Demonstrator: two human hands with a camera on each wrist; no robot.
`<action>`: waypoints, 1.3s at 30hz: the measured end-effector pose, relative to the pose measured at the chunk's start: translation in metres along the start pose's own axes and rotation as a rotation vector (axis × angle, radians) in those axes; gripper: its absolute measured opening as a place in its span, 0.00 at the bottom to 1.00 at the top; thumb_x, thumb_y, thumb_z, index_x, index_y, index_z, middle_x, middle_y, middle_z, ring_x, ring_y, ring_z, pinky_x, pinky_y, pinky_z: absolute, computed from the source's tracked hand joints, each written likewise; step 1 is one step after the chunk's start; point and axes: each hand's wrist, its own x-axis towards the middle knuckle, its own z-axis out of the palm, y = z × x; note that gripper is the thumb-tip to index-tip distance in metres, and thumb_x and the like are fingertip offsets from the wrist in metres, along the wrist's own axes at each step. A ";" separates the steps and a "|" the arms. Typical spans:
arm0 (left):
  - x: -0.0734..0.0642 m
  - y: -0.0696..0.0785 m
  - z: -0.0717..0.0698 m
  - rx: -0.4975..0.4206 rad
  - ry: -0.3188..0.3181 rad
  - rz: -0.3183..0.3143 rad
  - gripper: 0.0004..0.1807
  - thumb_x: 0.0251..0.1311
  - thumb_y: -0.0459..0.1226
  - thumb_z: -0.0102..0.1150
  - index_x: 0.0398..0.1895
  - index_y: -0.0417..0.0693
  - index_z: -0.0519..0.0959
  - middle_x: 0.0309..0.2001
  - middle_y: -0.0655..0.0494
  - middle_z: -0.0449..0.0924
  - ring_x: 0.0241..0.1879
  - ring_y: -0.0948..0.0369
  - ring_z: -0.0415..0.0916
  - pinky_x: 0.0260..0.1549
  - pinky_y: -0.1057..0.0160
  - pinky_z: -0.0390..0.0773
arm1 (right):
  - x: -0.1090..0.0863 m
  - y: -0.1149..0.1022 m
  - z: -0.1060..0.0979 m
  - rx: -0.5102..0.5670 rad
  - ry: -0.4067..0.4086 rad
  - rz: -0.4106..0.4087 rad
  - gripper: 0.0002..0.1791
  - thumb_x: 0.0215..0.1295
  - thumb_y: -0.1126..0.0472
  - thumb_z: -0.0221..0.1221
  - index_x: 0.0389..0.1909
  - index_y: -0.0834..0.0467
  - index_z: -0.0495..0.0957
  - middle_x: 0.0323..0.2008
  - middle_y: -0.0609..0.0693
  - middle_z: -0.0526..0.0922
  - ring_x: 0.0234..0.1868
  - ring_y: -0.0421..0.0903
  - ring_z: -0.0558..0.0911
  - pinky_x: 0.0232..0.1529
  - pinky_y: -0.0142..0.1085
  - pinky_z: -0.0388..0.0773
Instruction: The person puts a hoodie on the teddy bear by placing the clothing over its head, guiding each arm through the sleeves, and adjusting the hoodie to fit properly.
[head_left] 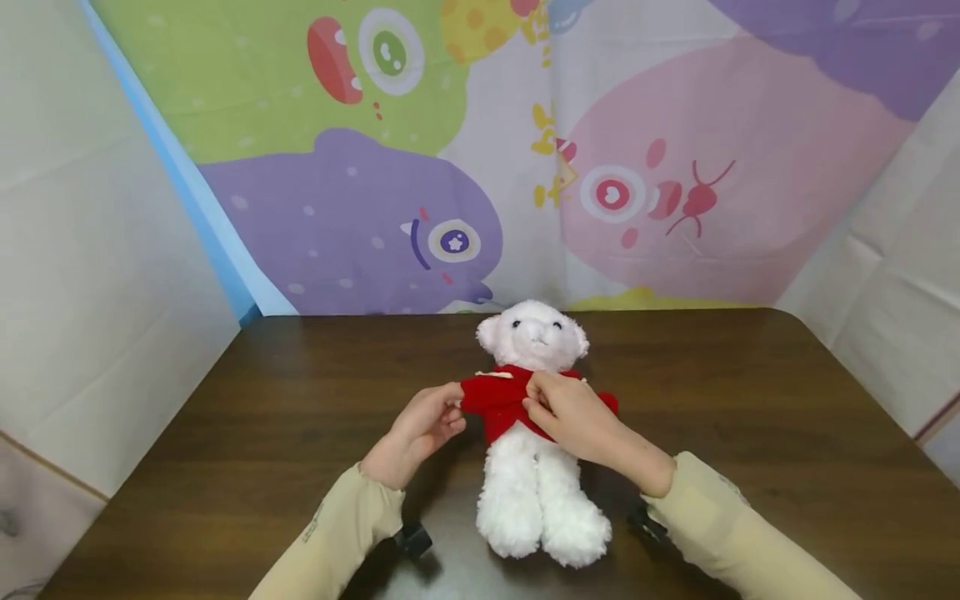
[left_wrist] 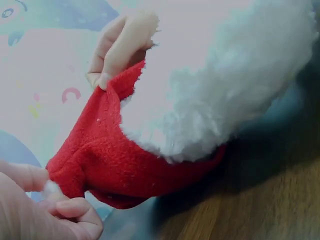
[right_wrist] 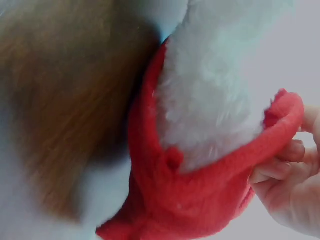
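Note:
A white plush bear [head_left: 534,342] lies face up on the table, dressed in a red hooded top [head_left: 498,412] with pale drawstrings. My left hand [head_left: 422,425] pinches the end of the sleeve on the left, where a bit of white paw [left_wrist: 51,190] shows between thumb and fingers in the left wrist view. My right hand [head_left: 581,417] grips the front of the top near its hem [right_wrist: 225,162], lifting the cloth away from the furry belly [right_wrist: 210,100]. The other sleeve [head_left: 609,403] is partly hidden behind my right hand.
The dark wooden table [head_left: 300,367] extends around the bear. Behind it hangs a cloth [head_left: 517,225] printed with cartoon creatures. Pale panels [head_left: 75,250] flank both sides. Black wrist devices [head_left: 413,540] sit under my sleeves.

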 end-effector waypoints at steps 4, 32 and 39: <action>0.003 0.004 -0.005 -0.059 0.007 -0.004 0.12 0.53 0.28 0.41 0.14 0.45 0.67 0.11 0.59 0.59 0.12 0.66 0.51 0.17 0.71 0.57 | -0.004 0.004 -0.003 0.023 0.023 0.008 0.06 0.60 0.62 0.55 0.27 0.54 0.68 0.17 0.42 0.64 0.17 0.36 0.61 0.21 0.28 0.64; 0.006 -0.001 -0.004 0.468 0.054 0.182 0.14 0.60 0.40 0.51 0.47 0.43 0.72 0.19 0.57 0.67 0.17 0.63 0.63 0.22 0.68 0.71 | 0.002 -0.016 0.021 -0.065 -0.048 -0.211 0.09 0.52 0.54 0.64 0.35 0.50 0.81 0.28 0.40 0.74 0.28 0.34 0.71 0.28 0.26 0.71; 0.011 -0.002 -0.012 0.398 0.073 0.154 0.16 0.62 0.38 0.48 0.51 0.42 0.74 0.15 0.60 0.66 0.15 0.65 0.61 0.18 0.69 0.68 | 0.003 -0.019 0.026 0.013 -0.082 -0.266 0.05 0.53 0.57 0.63 0.32 0.50 0.83 0.29 0.39 0.76 0.30 0.33 0.71 0.33 0.29 0.69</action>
